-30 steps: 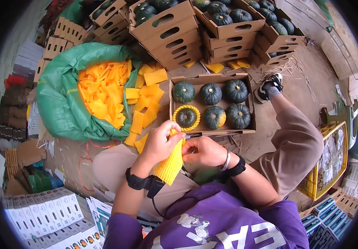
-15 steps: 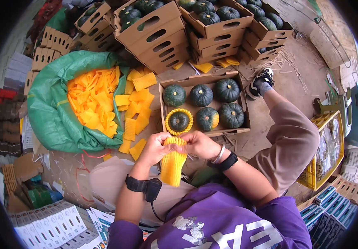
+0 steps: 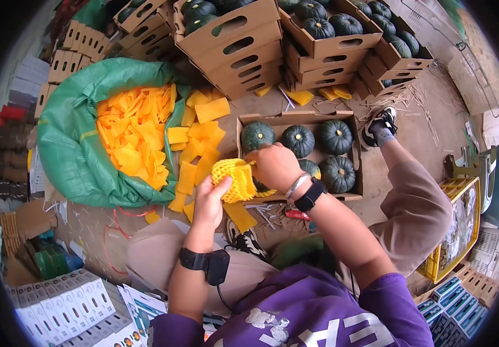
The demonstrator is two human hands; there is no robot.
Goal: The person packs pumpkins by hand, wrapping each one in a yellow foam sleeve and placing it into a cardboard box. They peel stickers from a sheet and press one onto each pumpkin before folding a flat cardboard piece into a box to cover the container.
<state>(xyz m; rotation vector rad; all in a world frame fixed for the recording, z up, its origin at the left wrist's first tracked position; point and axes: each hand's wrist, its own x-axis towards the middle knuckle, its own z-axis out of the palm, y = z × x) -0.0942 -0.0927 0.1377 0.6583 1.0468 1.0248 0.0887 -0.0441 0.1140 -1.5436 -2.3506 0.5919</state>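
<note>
A yellow foam net sleeve [image 3: 232, 178], spread wide and rolled back on itself, is held up in front of the box. My left hand [image 3: 207, 202] grips its near left side, thumb pressed on the mesh. My right hand [image 3: 277, 168] is closed at the sleeve's right edge; its fingertips are partly hidden. Under that hand a rim of yellow net [image 3: 265, 193] shows at the box's front left corner, the pumpkin there being covered from view. Dark green pumpkins [image 3: 298, 141] sit in the open cardboard box [image 3: 358, 156]. A flat yellow sleeve [image 3: 239, 217] appears just below my hands.
A green sack [image 3: 67, 150] full of yellow foam sleeves [image 3: 136, 133] stands left, with loose ones [image 3: 203, 139] beside it. Stacked boxes of pumpkins [image 3: 235, 55] rise behind. At right are my outstretched leg [image 3: 417, 202] and a yellow crate [image 3: 452, 225].
The sleeve, earlier hanging flat and long between both hands, is now spread and bunched up. My right hand has moved up over the box's front left part. The view has shifted slightly.
</note>
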